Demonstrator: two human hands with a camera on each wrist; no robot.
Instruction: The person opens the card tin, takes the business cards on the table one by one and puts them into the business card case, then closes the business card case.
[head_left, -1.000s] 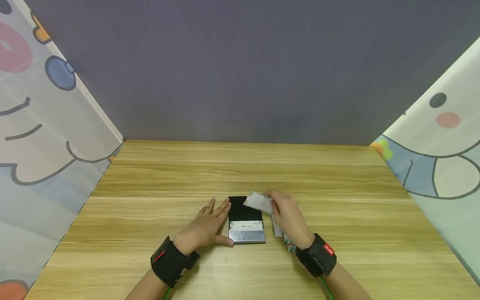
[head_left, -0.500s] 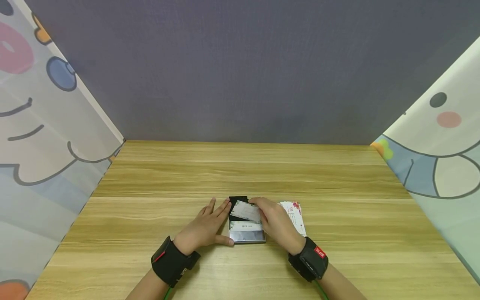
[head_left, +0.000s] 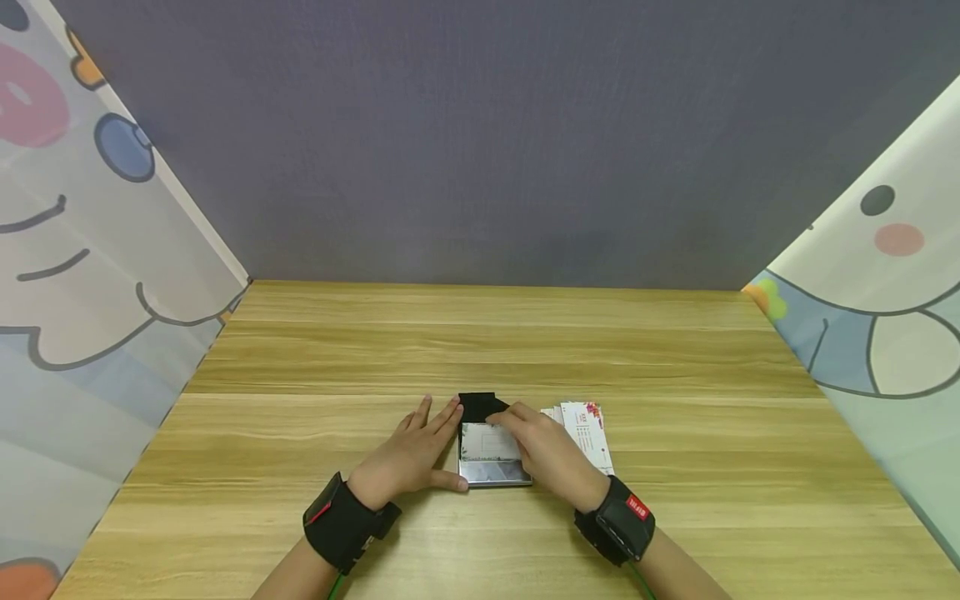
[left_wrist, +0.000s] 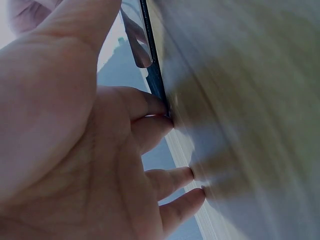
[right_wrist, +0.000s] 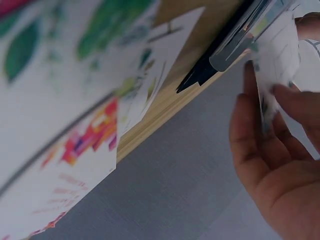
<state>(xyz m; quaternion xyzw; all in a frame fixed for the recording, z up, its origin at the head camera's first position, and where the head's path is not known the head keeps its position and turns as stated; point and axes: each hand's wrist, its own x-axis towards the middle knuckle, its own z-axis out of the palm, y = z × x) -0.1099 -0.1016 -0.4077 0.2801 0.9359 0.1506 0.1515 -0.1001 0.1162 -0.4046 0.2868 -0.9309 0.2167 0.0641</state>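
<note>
A flat card case (head_left: 495, 474), black with a shiny metal front strip, lies on the table in the head view. My left hand (head_left: 405, 457) rests spread at its left side, fingertips and thumb right at the case's edge. Between thumb and fingers, my right hand (head_left: 551, 450) pinches a white card (right_wrist: 280, 50) with a leafy border. This card (head_left: 487, 442) lies low over the case, its near edge at the metal strip. The right hand covers the case's right side.
Several printed cards (head_left: 588, 433) with floral corners lie loosely stacked just right of the case, partly behind the right hand. The wooden table (head_left: 337, 350) ends at a grey panel (head_left: 480, 167) at the back.
My right hand has carried the card leftward from beside the stack to over the case, then lowered and straightened it against the metal strip. The left hand has stayed in place.
</note>
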